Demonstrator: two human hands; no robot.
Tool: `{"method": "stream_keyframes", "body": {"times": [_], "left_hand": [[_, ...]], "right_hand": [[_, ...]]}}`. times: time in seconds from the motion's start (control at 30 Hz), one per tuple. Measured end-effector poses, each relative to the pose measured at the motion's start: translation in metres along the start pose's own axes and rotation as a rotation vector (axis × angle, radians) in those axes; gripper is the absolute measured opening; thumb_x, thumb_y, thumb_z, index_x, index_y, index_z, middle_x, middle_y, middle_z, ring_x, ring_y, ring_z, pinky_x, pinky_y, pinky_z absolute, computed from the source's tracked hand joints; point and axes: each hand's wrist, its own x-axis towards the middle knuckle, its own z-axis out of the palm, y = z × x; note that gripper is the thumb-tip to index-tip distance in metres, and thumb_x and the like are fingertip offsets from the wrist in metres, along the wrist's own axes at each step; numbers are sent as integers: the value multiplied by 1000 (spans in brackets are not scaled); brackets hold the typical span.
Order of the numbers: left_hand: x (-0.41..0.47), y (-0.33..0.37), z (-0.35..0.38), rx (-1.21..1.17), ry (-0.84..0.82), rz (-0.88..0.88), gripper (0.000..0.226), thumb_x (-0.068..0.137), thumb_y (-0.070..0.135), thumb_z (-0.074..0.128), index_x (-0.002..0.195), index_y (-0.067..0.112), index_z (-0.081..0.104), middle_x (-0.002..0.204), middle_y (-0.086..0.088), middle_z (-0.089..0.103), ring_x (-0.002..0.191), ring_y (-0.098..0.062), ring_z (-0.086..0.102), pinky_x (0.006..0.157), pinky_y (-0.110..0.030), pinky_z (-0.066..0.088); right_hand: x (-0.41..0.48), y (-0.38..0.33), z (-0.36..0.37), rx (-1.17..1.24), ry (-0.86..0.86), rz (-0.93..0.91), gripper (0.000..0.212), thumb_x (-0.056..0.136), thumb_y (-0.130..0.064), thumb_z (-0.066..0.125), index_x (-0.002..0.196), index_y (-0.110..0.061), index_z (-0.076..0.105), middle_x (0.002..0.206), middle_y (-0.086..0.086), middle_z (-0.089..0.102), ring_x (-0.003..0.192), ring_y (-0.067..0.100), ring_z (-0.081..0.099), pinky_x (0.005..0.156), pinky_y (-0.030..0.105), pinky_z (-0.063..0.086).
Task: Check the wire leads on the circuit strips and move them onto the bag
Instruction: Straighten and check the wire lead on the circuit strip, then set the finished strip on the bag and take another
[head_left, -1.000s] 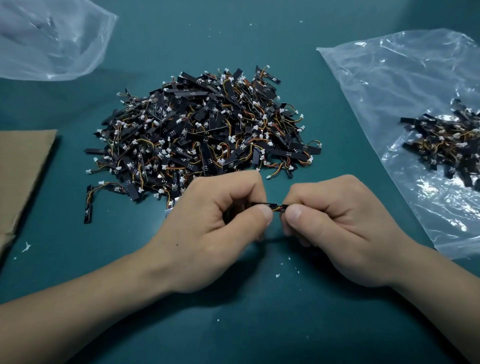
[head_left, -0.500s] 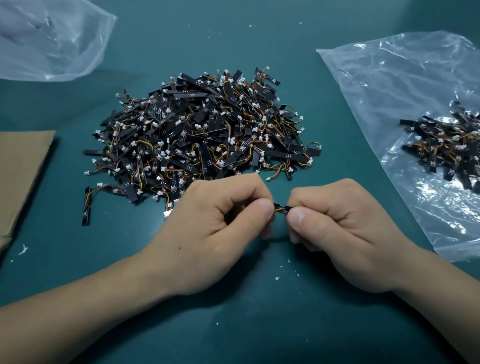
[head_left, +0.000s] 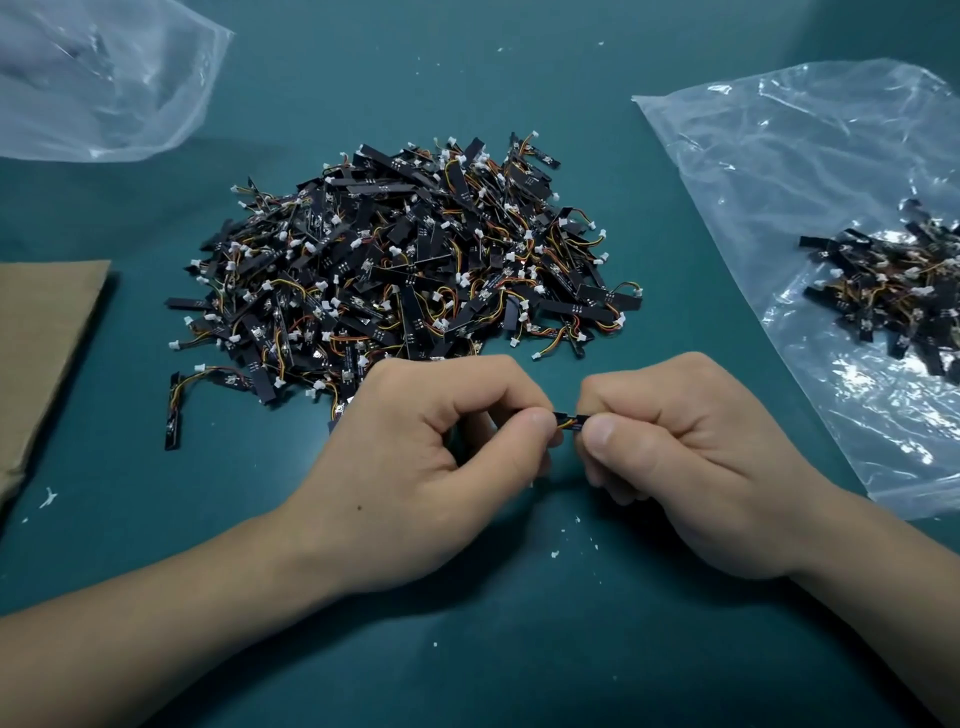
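Note:
A big heap of black circuit strips (head_left: 405, 265) with orange and yellow wire leads and white plugs lies on the green mat (head_left: 519, 649) at the middle. My left hand (head_left: 415, 467) and my right hand (head_left: 691, 467) pinch one circuit strip (head_left: 569, 420) between thumb and forefinger just in front of the heap; only a short black piece with coloured wires shows between the fingertips. A clear plastic bag (head_left: 800, 171) lies flat at the right, with a small pile of strips (head_left: 893, 291) on it.
A second clear bag (head_left: 104, 78) lies at the back left. A brown cardboard sheet (head_left: 47, 343) lies at the left edge. One loose strip (head_left: 174, 415) sits apart from the heap's left front. White crumbs dot the mat near my hands.
Both hands have drifted slightly toward me and to the right, still pinching the same strip. Less of the strip shows between the fingertips than a second ago.

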Motion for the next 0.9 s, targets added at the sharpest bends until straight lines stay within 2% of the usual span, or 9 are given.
{"method": "stream_keyframes", "body": {"times": [0.07, 0.17, 0.4, 0.53, 0.63, 0.7, 0.77, 0.83, 0.9], "left_hand": [[0, 0, 0, -1, -7, 11, 22, 91, 26, 57, 75, 19, 70, 58, 1, 61, 49, -18, 54, 46, -24, 40], [0, -1, 0, 14, 0, 13, 23, 91, 27, 56, 74, 19, 68, 57, -1, 60, 48, -20, 54, 44, -29, 40], [-1, 0, 0, 57, 1, 46, 23, 92, 27, 54, 75, 19, 66, 57, -2, 60, 50, -20, 54, 47, -32, 42], [-1, -1, -1, 77, 3, 72, 23, 91, 25, 55, 73, 17, 66, 55, 4, 55, 48, -12, 49, 49, -16, 35], [-2, -2, 0, 47, 10, 84, 19, 95, 29, 55, 86, 20, 70, 59, 11, 57, 51, -11, 54, 52, -15, 38], [-2, -3, 0, -17, 26, 74, 22, 97, 35, 52, 107, 22, 67, 59, 9, 54, 52, -16, 52, 51, -23, 39], [-3, -6, 1, -103, 55, 68, 27, 98, 37, 47, 119, 25, 58, 56, 4, 45, 50, -22, 43, 49, -28, 33], [-5, -7, 0, -162, 111, 85, 22, 98, 34, 45, 115, 24, 55, 54, 2, 37, 48, -21, 34, 48, -26, 26], [-6, -7, 0, -179, 145, 96, 16, 98, 32, 46, 107, 22, 55, 53, 1, 34, 46, -20, 30, 47, -25, 23]], "right_hand": [[0, 0, 0, 2, -12, -9, 37, 94, -30, 44, 66, -10, 57, 55, 4, 52, 50, 19, 47, 49, 33, 39], [1, -1, 0, 13, -26, -8, 34, 93, -29, 44, 67, -14, 59, 56, 2, 55, 51, 17, 48, 50, 25, 38], [1, 0, -4, 56, -66, -21, 34, 94, -28, 45, 64, -16, 58, 55, -6, 57, 49, 12, 51, 52, 20, 39], [1, 1, -3, 19, -90, -21, 37, 94, -29, 46, 61, -13, 51, 52, 4, 50, 49, 19, 45, 49, 36, 38], [0, 2, -6, 76, -72, -20, 35, 92, -27, 47, 59, -16, 51, 51, -1, 48, 47, 17, 44, 48, 30, 37], [1, 4, -6, 65, -87, -43, 34, 91, -25, 47, 58, -17, 43, 51, -2, 37, 48, 15, 35, 48, 28, 31], [1, 6, -5, 72, -103, -79, 33, 88, -23, 47, 58, -20, 32, 55, -2, 25, 50, 14, 24, 48, 29, 24], [-2, 9, -4, 180, 10, -111, 34, 89, -23, 48, 58, -18, 36, 54, 0, 27, 49, 17, 25, 48, 31, 24], [-4, 9, -4, 361, 244, -126, 27, 99, -31, 55, 76, -19, 62, 58, 4, 46, 46, 24, 34, 46, 30, 29]]}}
